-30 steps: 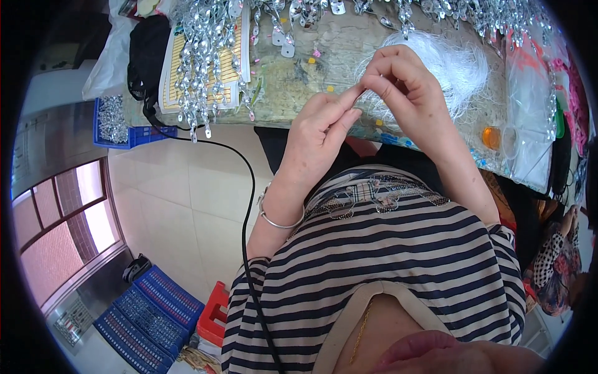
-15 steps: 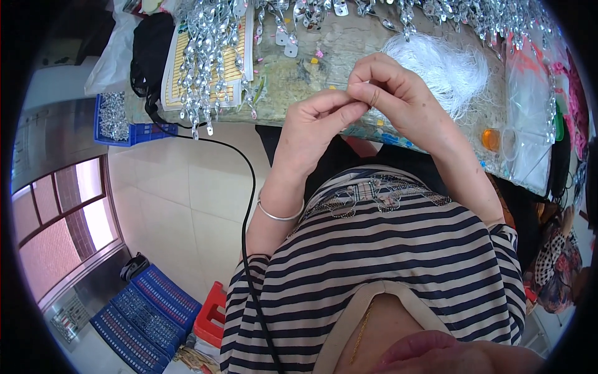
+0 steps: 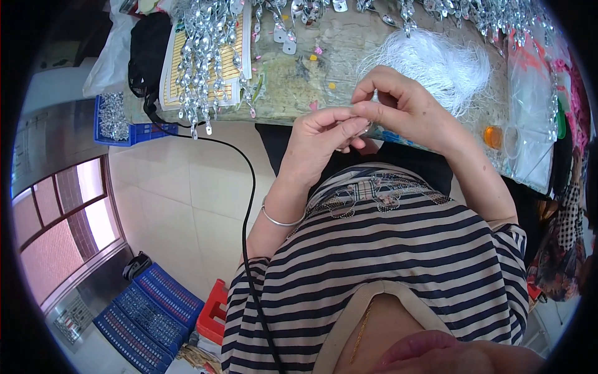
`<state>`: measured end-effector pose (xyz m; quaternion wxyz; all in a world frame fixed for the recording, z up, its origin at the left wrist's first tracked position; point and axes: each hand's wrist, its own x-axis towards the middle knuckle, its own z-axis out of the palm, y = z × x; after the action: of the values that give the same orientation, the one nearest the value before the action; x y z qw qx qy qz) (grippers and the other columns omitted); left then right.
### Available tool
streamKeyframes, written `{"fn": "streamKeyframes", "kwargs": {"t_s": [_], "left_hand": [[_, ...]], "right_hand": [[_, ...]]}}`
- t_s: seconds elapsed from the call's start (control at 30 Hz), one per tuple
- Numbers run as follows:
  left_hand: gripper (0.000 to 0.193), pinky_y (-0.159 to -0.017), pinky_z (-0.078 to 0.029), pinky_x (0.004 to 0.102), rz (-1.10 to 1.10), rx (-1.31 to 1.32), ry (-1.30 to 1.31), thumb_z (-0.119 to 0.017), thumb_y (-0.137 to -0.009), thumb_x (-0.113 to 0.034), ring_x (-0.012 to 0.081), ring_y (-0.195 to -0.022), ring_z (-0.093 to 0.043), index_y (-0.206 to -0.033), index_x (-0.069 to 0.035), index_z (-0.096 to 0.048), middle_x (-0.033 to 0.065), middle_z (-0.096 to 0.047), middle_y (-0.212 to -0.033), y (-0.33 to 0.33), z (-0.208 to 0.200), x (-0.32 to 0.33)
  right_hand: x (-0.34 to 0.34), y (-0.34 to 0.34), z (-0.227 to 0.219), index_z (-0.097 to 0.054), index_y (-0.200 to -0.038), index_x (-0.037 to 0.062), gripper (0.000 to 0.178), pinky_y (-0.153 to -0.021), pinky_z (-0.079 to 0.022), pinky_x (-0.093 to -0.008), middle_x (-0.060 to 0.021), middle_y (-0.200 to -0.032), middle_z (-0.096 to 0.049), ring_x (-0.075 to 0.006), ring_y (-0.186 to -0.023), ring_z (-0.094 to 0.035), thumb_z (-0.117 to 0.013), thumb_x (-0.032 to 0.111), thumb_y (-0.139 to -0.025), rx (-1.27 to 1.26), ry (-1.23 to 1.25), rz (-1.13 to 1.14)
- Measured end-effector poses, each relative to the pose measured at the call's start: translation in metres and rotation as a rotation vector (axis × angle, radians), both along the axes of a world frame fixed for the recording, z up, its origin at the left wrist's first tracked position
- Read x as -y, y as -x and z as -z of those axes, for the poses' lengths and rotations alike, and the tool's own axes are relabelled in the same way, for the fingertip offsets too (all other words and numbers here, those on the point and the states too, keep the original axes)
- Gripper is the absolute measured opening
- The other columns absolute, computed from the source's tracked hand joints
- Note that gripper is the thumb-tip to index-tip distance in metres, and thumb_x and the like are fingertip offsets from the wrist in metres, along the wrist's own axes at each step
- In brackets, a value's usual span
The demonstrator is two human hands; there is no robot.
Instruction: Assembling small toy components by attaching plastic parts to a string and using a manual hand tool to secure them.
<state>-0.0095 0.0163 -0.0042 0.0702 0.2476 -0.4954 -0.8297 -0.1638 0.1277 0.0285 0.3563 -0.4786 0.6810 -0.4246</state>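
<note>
My left hand (image 3: 324, 140) and my right hand (image 3: 402, 109) meet above the near edge of the worktable (image 3: 317, 84), thumbs and fingertips pinched together. Small silvery bits (image 3: 365, 129) show at the left fingertips. Inside the curl of the right fingers a pale shiny bit (image 3: 375, 95) peeks out, too small and covered to name. Just beyond the right hand lies a loose bundle of white thread (image 3: 439, 68). Strings of clear, faceted beads (image 3: 202, 68) lie at the left over a striped yellow board (image 3: 233, 93).
More bead strands (image 3: 479, 15) cover the far side. An orange round piece (image 3: 493, 136) and a clear plastic bag (image 3: 529, 93) lie at the right. Left are a blue bin (image 3: 143, 132) of beads and a black cable (image 3: 252, 181). Blue trays (image 3: 149, 311) sit on the floor.
Both hands have come slightly lower, toward my body. The right fingers have curled into a rounder arch, and silvery bits now show at the fingertips.
</note>
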Motion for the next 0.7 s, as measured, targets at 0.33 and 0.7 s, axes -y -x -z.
{"fn": "streamKeyframes", "kwargs": {"t_s": [0.33, 0.7], "left_hand": [[0.013, -0.056, -0.043, 0.0175, -0.198, 0.098, 0.199, -0.068, -0.082, -0.008, 0.0065, -0.064, -0.058, -0.094, -0.002, -0.069, 0.0039, -0.067, -0.084, -0.03, 0.005, 0.031], [0.01, -0.075, -0.047, 0.0229, -0.132, -0.1, 0.502, -0.062, -0.084, 0.0, 0.0115, -0.082, -0.061, -0.091, 0.002, -0.068, 0.0088, -0.068, -0.089, -0.012, 0.012, 0.015]], "right_hand": [[-0.052, 0.068, 0.009, -0.062, -0.089, 0.0004, 0.008, -0.069, -0.039, -0.0217, -0.0005, -0.084, -0.054, -0.0084, -0.078, -0.05, -0.061, 0.008, -0.086, -0.274, 0.076, 0.165], [-0.028, 0.025, -0.019, -0.056, -0.094, 0.0027, 0.011, -0.067, -0.038, -0.0207, 0.0018, -0.084, -0.052, -0.0058, -0.073, -0.044, -0.051, 0.012, -0.094, -0.141, 0.238, 0.192]]}}
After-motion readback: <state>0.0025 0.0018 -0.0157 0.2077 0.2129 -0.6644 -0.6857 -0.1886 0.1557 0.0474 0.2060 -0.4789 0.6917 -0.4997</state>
